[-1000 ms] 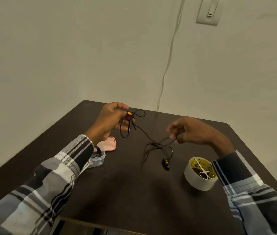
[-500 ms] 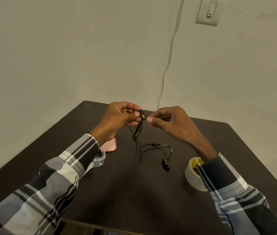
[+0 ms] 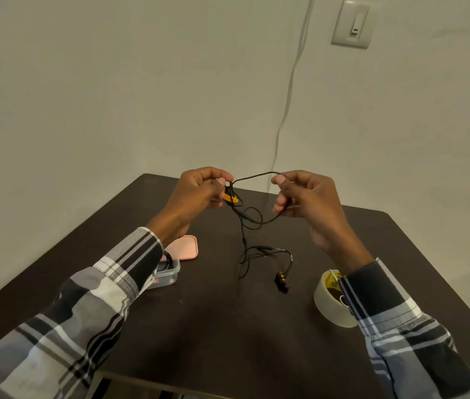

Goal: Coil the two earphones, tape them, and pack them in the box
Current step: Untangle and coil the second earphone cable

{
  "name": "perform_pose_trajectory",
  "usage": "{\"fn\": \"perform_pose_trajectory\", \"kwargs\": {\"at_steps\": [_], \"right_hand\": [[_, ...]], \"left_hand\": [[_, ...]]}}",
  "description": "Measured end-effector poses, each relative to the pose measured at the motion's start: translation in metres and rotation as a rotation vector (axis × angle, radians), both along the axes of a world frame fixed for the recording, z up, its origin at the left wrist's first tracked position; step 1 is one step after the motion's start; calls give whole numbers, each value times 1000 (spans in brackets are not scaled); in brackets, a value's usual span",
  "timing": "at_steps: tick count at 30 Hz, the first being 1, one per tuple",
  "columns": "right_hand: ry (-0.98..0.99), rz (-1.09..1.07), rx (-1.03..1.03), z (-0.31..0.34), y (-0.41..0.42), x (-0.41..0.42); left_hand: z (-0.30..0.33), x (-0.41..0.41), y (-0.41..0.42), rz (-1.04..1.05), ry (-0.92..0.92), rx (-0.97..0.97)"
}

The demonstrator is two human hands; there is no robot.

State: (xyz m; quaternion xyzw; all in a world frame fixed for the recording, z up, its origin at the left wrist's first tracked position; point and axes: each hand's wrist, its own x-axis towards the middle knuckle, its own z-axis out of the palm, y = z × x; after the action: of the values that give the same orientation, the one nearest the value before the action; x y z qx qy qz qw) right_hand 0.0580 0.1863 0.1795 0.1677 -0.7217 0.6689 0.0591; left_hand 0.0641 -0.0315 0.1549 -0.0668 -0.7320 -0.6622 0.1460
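Observation:
My left hand (image 3: 196, 194) pinches the gathered loops and yellow-tipped end of a black earphone cable (image 3: 256, 177) above the dark table (image 3: 228, 326). My right hand (image 3: 302, 197) pinches the same cable a short span to the right, so a length runs between both hands. The rest of the cable hangs down to the table, where its black-and-yellow earbuds (image 3: 281, 279) lie. A clear plastic box (image 3: 167, 276) with a dark coil inside sits partly behind my left sleeve. Its pink lid (image 3: 186, 247) lies beside it.
A roll of clear tape (image 3: 330, 300) stands on the table at the right, partly hidden by my right sleeve. A thin white cable (image 3: 288, 96) runs down the wall behind the table. A wall switch (image 3: 351, 23) sits upper right.
My right hand came in to meet the left, then drew away to the right, pulling a length of cable out between both hands. Both hands rose slightly.

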Motion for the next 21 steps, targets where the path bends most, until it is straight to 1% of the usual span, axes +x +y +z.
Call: {"fn": "perform_pose_trajectory", "kwargs": {"at_steps": [2, 5, 7, 10, 13, 16, 18, 21], "right_hand": [[-33, -21, -35, 2, 4, -1], [-26, -78, -7, 2, 8, -3], [-27, -115, -22, 2, 12, -5], [-62, -178, -124, 4, 23, -8], [-87, -211, -220, 4, 32, -12], [-86, -234, -228, 1, 36, -14], [-55, -252, -181, 0, 37, -14], [-1, -302, -118, 0, 40, -12]], "left_hand": [[-1, -1, 0, 3, -14, 24], [-2, 0, 5, 4, -35, 70], [-2, 0, 5, 23, -55, 146], [-2, -4, -2, 79, -120, 325], [-3, -8, -12, 100, -161, 556], [-3, -9, -15, 75, -149, 719], [-3, -8, -16, 59, -161, 734], [-6, -11, -22, 40, -165, 687]]}}
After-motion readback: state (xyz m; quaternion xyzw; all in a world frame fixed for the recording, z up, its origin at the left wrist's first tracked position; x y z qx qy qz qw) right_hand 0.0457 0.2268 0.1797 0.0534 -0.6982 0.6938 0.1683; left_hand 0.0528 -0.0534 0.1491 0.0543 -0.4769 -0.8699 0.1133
